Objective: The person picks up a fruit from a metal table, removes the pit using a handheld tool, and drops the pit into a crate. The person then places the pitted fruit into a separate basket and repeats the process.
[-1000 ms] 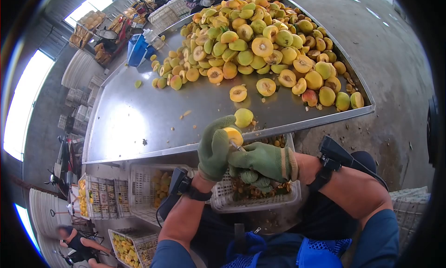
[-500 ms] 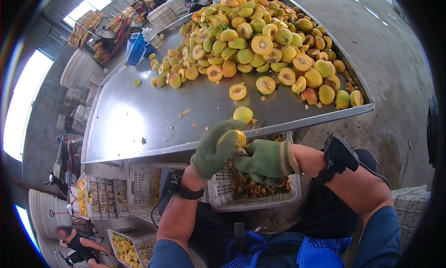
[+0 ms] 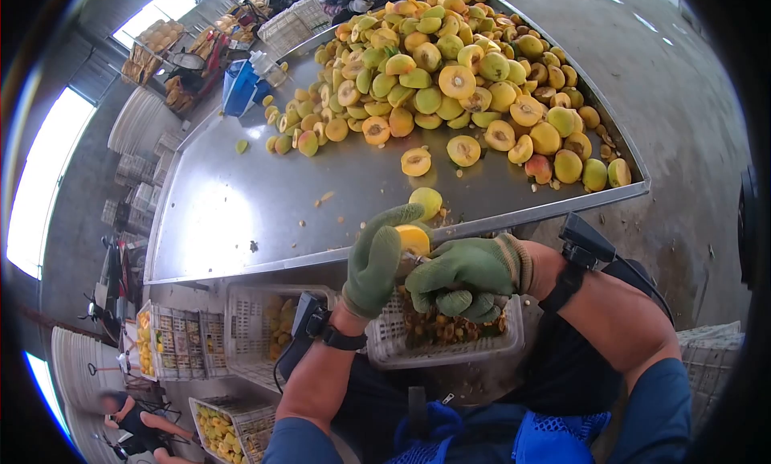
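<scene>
My left hand (image 3: 374,267), in a green glove, is closed around a halved yellow peach (image 3: 414,240) just off the near table edge. My right hand (image 3: 470,273), gloved too, grips a small metal tool (image 3: 415,258) whose tip meets the lower side of that half; the tool's handle is hidden in the fingers. Behind the left fingertips lies a yellow-green peach (image 3: 426,200) on the metal table (image 3: 265,211). A large heap of halved peaches (image 3: 430,98) covers the table's far and right side. Below the hands stands a white crate (image 3: 450,358) holding pits and scraps.
More crates, one (image 3: 241,323) left of the scrap crate and another with peach pieces (image 3: 218,430), stand on the floor. A blue container (image 3: 239,88) sits at the table's far left. One person (image 3: 136,424) is at lower left; another's clothing shows beyond the heap.
The left hand has turned and opened its grip somewhat, so more of the peach half's yellow cut face shows. The right hand has shifted slightly, with the tool at the fruit's lower side.
</scene>
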A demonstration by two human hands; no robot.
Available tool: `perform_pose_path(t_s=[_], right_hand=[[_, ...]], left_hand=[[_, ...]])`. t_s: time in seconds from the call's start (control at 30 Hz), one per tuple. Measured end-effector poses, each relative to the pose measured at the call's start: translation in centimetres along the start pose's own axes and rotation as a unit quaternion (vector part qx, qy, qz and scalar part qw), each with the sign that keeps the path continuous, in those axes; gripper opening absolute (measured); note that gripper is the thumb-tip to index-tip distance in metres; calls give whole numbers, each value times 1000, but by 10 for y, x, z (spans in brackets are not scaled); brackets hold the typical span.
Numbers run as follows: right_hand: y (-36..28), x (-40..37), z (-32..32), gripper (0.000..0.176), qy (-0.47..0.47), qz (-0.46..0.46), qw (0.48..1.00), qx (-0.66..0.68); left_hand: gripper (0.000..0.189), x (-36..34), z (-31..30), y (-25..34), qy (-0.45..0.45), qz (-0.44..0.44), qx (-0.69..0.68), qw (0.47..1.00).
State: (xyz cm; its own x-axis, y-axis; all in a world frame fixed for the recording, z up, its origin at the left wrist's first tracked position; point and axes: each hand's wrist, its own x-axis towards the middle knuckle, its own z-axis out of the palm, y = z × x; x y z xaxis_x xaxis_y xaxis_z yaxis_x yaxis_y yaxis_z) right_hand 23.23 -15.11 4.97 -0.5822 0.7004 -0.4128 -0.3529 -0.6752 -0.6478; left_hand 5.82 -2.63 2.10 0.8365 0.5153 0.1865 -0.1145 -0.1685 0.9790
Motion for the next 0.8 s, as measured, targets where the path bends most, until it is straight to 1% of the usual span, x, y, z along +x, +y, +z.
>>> perform_pose_path(t_s=[0.03, 0.13, 0.2, 0.23, 0.3, 0.4, 0.43, 0.53, 0.6, 0.63, 0.7, 0.77, 0.8], right_hand=[[1, 2, -1, 32, -21, -6, 999, 23], [6, 7, -4, 31, -87, -16, 993, 84], [5, 8, -4, 31, -132, -15, 985, 112], [4, 5, 2, 33, -66, -33, 996, 46], [1, -1, 18, 36, 65, -65, 992, -85], [3, 2, 16, 36, 123, -63, 975, -176], [4, 3, 14, 35, 98, -72, 981, -150], [11, 5, 10, 33, 37, -93, 992, -71], [18, 9, 11, 32, 12, -92, 995, -22], [20, 10, 12, 31, 2, -101, 995, -21], [24, 10, 13, 31, -18, -118, 993, -15], [25, 11, 10, 31, -76, -142, 987, 10], [25, 12, 8, 32, -107, -153, 982, 21]], left_hand=[[66, 0, 0, 0, 4, -3, -14, 1000], [45, 1, -2, 3, 8, 20, 19, 1000], [46, 3, -5, 5, -8, -8, 27, 1000], [46, 4, -6, 5, -16, -22, 30, 999], [47, 8, -10, 7, -35, -49, 18, 998], [50, 9, -8, 10, -42, -73, -40, 996], [50, 8, -7, 11, -38, -78, -66, 994], [52, 4, -1, 14, -8, -38, -69, 997], [64, -2, 7, 2, 46, -18, -31, 998], [70, -5, 11, -7, 74, -9, -12, 997], [72, -9, 20, -27, 147, -26, -69, 986], [73, -13, 19, -35, 160, -77, -206, 962], [73, -15, 17, -27, 137, -116, -311, 933]])
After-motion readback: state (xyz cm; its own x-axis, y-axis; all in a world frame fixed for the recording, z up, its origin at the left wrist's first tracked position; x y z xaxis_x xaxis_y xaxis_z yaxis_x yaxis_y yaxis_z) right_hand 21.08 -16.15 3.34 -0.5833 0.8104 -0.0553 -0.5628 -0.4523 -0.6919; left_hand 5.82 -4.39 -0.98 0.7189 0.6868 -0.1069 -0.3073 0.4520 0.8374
